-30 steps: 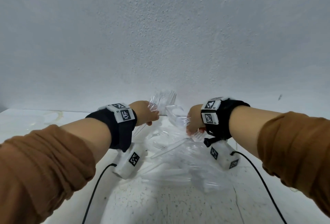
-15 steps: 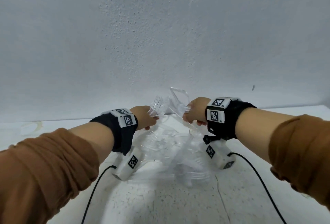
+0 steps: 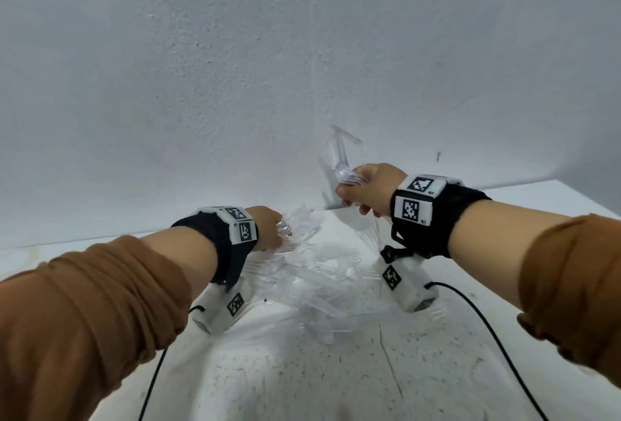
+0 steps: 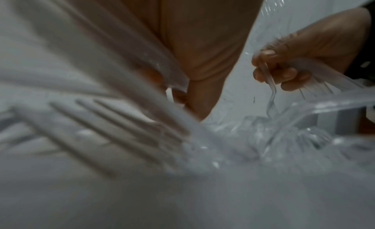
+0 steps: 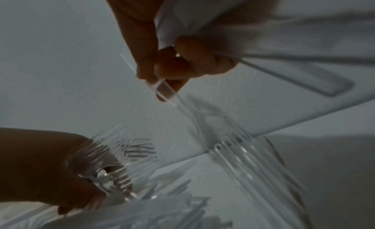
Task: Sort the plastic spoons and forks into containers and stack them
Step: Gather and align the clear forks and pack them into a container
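Both hands are busy over the pile of clear cutlery on the white table: the left hand grips a bunch of forks low, just above the heap, while the right hand is raised and pinches a single fork by its handle end, with more clear pieces bunched in its curled fingers. That fork's long axis runs down and away from the pinch, tines lowest, toward the heap and the left hand's bunch. No container is clearly distinguishable among the clear plastic, so I judge the left hand nearer the pile for the next pick.
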